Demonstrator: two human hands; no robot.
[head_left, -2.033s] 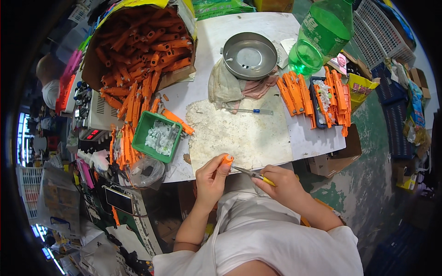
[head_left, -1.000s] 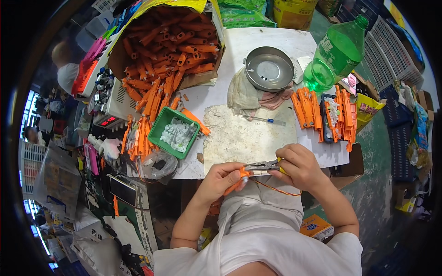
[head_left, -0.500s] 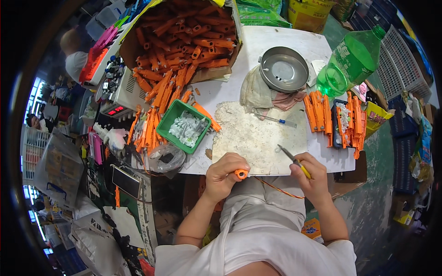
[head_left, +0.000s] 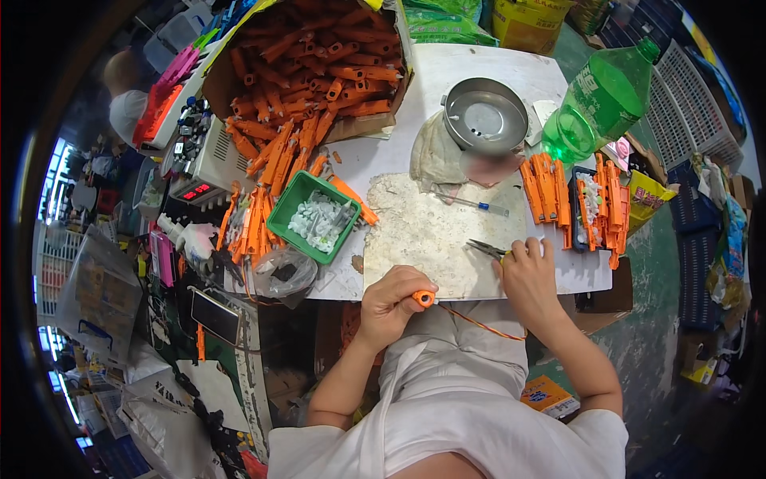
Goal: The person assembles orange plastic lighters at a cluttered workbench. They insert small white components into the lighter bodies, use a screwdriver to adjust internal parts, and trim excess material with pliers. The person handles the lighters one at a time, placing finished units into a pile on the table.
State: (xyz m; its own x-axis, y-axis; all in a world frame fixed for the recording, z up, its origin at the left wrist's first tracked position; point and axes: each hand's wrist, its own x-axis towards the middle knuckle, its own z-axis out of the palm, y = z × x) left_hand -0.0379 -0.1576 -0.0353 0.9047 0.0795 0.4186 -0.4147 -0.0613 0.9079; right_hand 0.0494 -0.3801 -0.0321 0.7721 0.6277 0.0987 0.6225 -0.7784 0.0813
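Observation:
My left hand [head_left: 392, 305] is closed round an orange plastic piece [head_left: 424, 298], whose round end with a dark hole points toward me at the table's near edge. From beside it a twisted red-and-yellow wire [head_left: 483, 326] hangs over my lap. Palm down on the board's right side, my right hand [head_left: 530, 279] is closed over the handles of a pair of pliers [head_left: 485, 249]. Their dark jaws lie low over the board, slightly parted and pointing left; most of the yellow handles are hidden under my fingers.
A worn pale board [head_left: 415, 239] carries a small blue-ended screwdriver [head_left: 483, 207]. Behind are a metal bowl [head_left: 488, 120] and a rag [head_left: 435, 156]. Orange pieces fill a carton [head_left: 383, 128] and lie by a green tray [head_left: 275, 227]. A green bottle [head_left: 610, 96] stands right.
My right hand has turned palm down and lowered the pliers onto the board, their jaws now pointing left and apart. My left hand keeps the orange piece, nearly still.

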